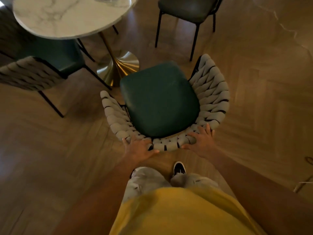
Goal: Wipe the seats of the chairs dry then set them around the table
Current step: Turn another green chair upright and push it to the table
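Chair (159, 99): dark green seat, grey woven curved back.

Chair: the chair (160, 99) you hold has a dark green seat and a woven grey back, and stands just beside the table's gold base (118, 67).
Left hand: your left hand (138, 149) grips the back's top edge, thumb on the outside.
Right hand: your right hand (199, 141) grips the same edge, further round.
Table: the round marble table (67, 16) stands beyond the chair.
Other chairs: one chair (39, 68) is tucked at the table's near left; another (186, 7) stands to its right.
Floor: wood herringbone floor (254, 82).
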Demonstrator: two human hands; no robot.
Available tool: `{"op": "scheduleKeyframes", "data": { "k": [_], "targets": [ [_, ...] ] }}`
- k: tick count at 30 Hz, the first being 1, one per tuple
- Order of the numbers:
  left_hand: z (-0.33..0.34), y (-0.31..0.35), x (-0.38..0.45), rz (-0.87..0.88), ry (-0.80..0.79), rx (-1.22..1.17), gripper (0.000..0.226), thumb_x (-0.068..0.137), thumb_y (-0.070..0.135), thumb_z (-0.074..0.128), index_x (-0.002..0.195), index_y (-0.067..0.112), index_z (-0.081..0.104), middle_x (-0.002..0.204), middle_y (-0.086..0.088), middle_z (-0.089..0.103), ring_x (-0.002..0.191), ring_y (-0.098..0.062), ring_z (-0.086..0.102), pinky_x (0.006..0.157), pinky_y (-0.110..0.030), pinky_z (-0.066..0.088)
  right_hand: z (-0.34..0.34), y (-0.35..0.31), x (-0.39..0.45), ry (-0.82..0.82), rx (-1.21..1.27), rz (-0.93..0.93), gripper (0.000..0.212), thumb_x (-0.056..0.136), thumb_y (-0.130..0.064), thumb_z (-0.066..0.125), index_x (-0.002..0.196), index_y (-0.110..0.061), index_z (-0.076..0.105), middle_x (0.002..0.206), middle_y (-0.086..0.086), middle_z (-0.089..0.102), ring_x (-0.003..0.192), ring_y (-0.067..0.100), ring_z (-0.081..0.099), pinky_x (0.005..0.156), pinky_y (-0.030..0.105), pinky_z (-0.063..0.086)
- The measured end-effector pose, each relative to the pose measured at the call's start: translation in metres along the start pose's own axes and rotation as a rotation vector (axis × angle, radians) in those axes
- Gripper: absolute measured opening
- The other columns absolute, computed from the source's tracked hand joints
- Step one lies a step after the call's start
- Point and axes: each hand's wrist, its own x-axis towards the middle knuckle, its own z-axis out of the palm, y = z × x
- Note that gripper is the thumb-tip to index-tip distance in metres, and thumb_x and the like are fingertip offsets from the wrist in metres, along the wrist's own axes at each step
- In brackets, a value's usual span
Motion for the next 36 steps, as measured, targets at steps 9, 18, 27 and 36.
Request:
{"op": "scheduleKeyframes", "data": {
  "k": [9, 18, 27, 36],
  "targets": [
    [0.021, -0.014, -0.026, -0.076, -0.033, -0.093, 0.065, 0.085, 0.077, 0.036, 0.139, 0.043, 0.042, 0.156, 0.006, 0.031, 0.148, -0.026, 0.004, 0.114, -0.066, 0.003, 0.005, -0.020, -0.021, -0.077, -0.064, -0.038, 0.072, 0.078, -0.074, 0.050, 0.141, -0.040, 0.038, 0.159, 0.007, 0.007, 0.143, 0.040, -0.015, 0.114, 0.059, -0.002],
    [0.060, 0.007, -0.056, -0.279, 0.126, -0.352, 0.097, 0.069, 0.087, 0.046, 0.149, 0.035, 0.028, 0.163, -0.003, 0.003, 0.147, -0.027, -0.019, 0.121, -0.052, 0.003, 0.003, -0.029, -0.021, -0.099, -0.068, -0.086, 0.078, 0.081, -0.069, 0.053, 0.146, -0.034, 0.028, 0.157, 0.018, 0.013, 0.143, 0.045, -0.002, 0.114, 0.061, 0.008],
    [0.062, 0.040, -0.052, -0.326, 0.178, -0.499, 0.075, 0.081, 0.072, 0.053, 0.146, 0.040, 0.034, 0.159, -0.014, -0.022, 0.142, -0.040, -0.028, 0.117, -0.055, 0.001, -0.007, 0.010, -0.011, -0.038, 0.081, 0.079, 0.130, 0.055, -0.088, 0.054, 0.152, -0.030, -0.010, 0.152, 0.020, -0.030, 0.139, 0.040, -0.028, 0.114, 0.056, -0.005],
    [0.058, 0.037, -0.045, -0.332, 0.165, -0.478, 0.071, 0.084, 0.067, 0.051, 0.146, 0.036, 0.036, 0.158, -0.020, -0.020, 0.141, -0.044, -0.026, 0.117, -0.056, 0.001, -0.016, -0.002, -0.003, -0.157, 0.217, 0.106, 0.142, 0.056, -0.064, 0.080, 0.146, -0.033, -0.025, 0.146, 0.011, -0.044, 0.133, 0.041, -0.038, 0.110, 0.064, 0.004]
  ]
}}
